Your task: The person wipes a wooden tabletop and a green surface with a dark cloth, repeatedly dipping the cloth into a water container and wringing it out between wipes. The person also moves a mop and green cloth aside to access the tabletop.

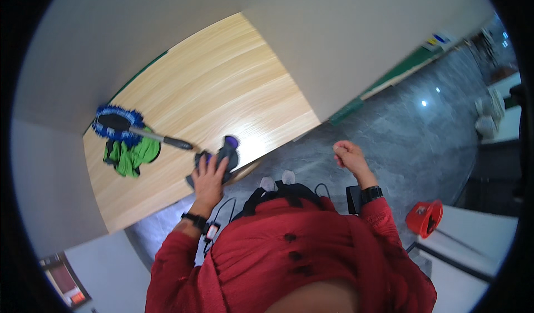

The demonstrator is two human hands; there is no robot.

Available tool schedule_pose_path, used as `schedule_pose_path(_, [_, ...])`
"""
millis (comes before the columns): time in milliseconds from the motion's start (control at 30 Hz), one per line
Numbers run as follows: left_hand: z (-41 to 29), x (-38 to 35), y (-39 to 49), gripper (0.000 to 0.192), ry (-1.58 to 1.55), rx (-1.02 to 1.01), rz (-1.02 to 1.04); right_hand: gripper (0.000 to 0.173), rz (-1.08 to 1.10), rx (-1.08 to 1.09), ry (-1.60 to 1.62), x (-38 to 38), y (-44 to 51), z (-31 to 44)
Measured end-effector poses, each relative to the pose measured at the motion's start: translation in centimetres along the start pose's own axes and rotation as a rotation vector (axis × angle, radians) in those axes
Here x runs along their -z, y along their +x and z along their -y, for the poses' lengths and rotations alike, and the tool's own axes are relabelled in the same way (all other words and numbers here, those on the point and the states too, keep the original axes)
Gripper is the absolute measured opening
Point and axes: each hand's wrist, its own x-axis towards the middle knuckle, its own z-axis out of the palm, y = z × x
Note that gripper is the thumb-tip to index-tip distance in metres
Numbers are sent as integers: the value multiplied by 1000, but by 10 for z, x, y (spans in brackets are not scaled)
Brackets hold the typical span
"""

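Note:
My left hand (207,183) lies with spread fingers on a dark grey cloth item with purple parts (228,154), near the front edge of a wood-grain desk (217,83); whether it grips the item is unclear. To its left on the desk lies a blue microfibre duster (119,123) with a grey and black handle, its end close to the dark item. Part of the duster rests over a bright green and black cloth item (135,154). My right hand (349,156) is held over the floor, right of the desk, fingers curled in, with nothing visible in it.
Grey partition panels (292,33) border the desk at the back and sides. A red bucket (423,219) stands at the lower right beside a white surface. Grey marbled floor (400,146) stretches to the right, with a green strip along the panel's base. Black cables hang near my waist.

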Motion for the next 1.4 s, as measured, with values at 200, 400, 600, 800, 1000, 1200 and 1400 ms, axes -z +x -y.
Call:
schedule_pose_path(200, [26,7,-45,90,-12,213,108,27,-59,20,45,24,-10,-9])
schedule_pose_path(400, [-12,19,-30,73,-203,247,261,28,-70,48,79,72,8,0])
schedule_pose_path(600, [-145,26,49,63,-749,183,291,30,-70,82,62,172,31,7])
schedule_pose_path(800, [-315,62,160,59,-880,12,339,32,-140,105,102,292,39,-1])
schedule_pose_path(1000, [-438,103,253,54,-896,-233,255,31,-243,182,200,372,54,-31])
schedule_pose_path(1200, [-511,136,338,39,-1063,-339,193,31,-269,121,207,417,77,-29])
schedule_pose_path(1400, [-569,167,439,31,-1266,-370,201,33,-345,164,220,461,114,2])
